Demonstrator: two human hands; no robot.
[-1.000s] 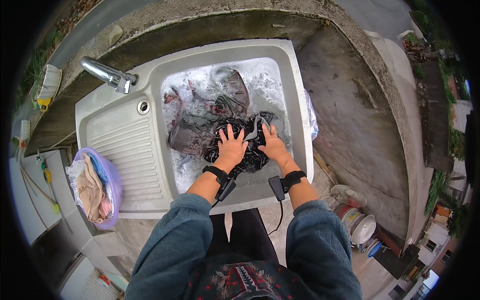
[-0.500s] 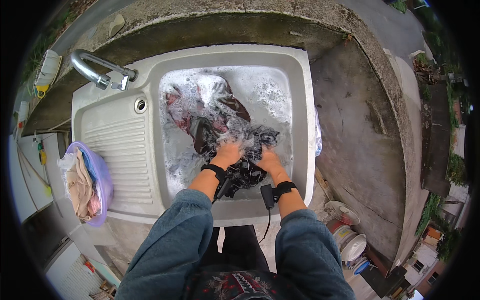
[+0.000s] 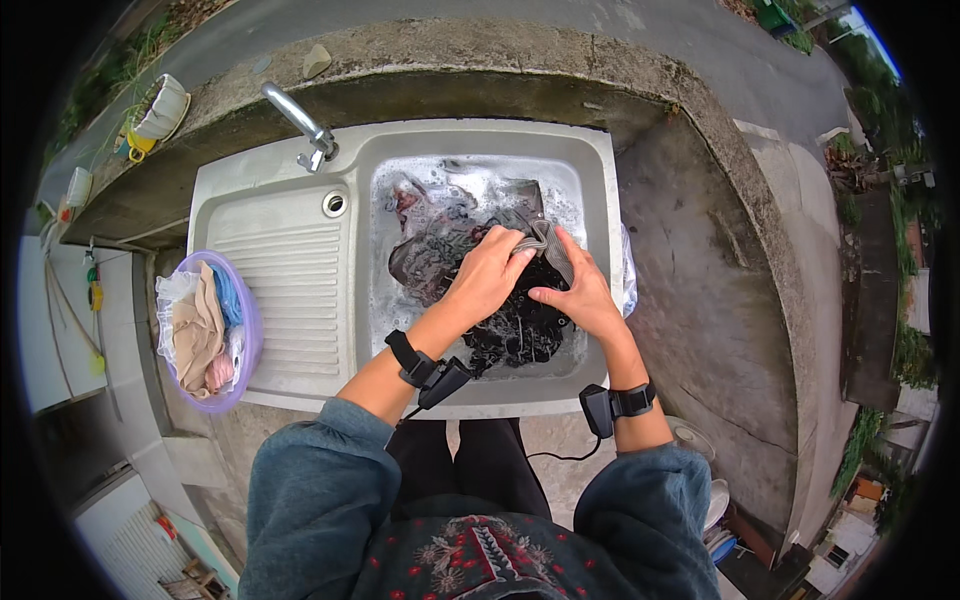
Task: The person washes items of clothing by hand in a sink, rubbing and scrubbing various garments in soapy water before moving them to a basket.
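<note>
Above the soapy water, a grey striped cloth point(image 3: 545, 240) is bunched between my hands. My left hand point(image 3: 488, 268) is closed on its left side, thumb and fingertips pinched together. My right hand point(image 3: 588, 292) has its fingers along the cloth's right side, with the thumb standing away and the cloth in the gap. Below them dark wet clothing point(image 3: 515, 325) floats in the sink basin point(image 3: 597, 190). Reddish and brown laundry point(image 3: 420, 245) lies soaked to the left, partly under foam.
Left of the basin is a ribbed drainboard point(image 3: 290, 290) with a drain hole. A chrome faucet point(image 3: 300, 118) stands at the back. A purple tub point(image 3: 250, 345) of clothes sits at the drainboard's left end. A concrete wall point(image 3: 690, 230) runs behind and to the right.
Both hands have come up out of the water and now have the grey striped cloth between them. The dark clothing lies spread beneath, and the view has shifted.
</note>
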